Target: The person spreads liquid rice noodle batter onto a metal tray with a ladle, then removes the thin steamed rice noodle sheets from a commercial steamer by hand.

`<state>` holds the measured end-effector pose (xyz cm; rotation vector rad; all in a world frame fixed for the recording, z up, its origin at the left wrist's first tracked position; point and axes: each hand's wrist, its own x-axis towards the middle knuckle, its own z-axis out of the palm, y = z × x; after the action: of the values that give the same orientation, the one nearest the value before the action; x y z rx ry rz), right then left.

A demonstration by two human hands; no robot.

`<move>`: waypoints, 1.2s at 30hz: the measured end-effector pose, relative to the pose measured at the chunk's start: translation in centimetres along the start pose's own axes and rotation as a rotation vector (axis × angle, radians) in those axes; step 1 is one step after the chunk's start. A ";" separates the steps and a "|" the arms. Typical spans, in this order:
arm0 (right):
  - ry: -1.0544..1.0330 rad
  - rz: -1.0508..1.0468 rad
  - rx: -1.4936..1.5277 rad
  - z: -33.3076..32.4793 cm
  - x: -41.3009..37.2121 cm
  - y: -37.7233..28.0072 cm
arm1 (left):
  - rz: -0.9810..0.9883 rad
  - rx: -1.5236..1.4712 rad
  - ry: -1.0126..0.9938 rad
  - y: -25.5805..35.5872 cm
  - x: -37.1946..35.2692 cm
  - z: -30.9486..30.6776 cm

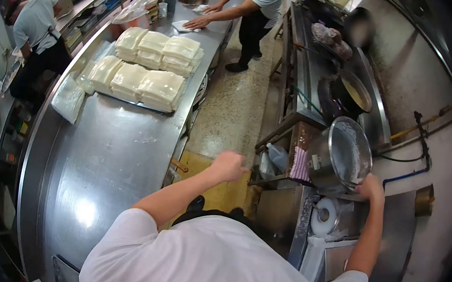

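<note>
My right hand is at the near rim of a large, deep metal pot, fingers closed on its edge. The pot leans toward me and has whitish residue on its inner wall. My left hand hangs in mid-air over the floor, between the steel table and the stove side. Its fingers are curled in, and I see nothing in them. Just below the pot, a roll of clear plastic lies on its side near my right forearm.
Stacks of pale dough sheets sit on the long steel table at left. A wok stands on the stove behind the pot. One co-worker handles a white cloth-like piece at the table's far end; another person bends at far left.
</note>
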<state>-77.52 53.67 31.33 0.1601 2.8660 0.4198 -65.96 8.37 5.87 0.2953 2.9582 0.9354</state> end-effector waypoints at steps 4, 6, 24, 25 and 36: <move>-0.051 -0.027 0.245 -2.6 -3.8 -3.0 | 0.216 -0.070 -0.007 10.1 6.5 -1.7; 0.076 -0.085 0.205 3.2 -0.5 -0.1 | 0.303 -0.083 -0.019 14.2 9.8 -1.2; 0.130 -0.094 0.153 8.1 1.9 8.1 | 0.292 0.103 -0.162 25.7 21.0 6.0; 0.096 -0.111 0.134 7.4 1.7 8.5 | 0.328 0.052 -0.130 25.2 21.1 6.6; 0.053 -0.067 0.245 5.0 -1.7 5.6 | 0.359 -0.189 -0.108 24.3 20.6 6.9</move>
<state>-74.25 60.16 28.67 0.0966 2.9563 0.0596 -81.45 35.62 14.84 0.8588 2.7404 1.1789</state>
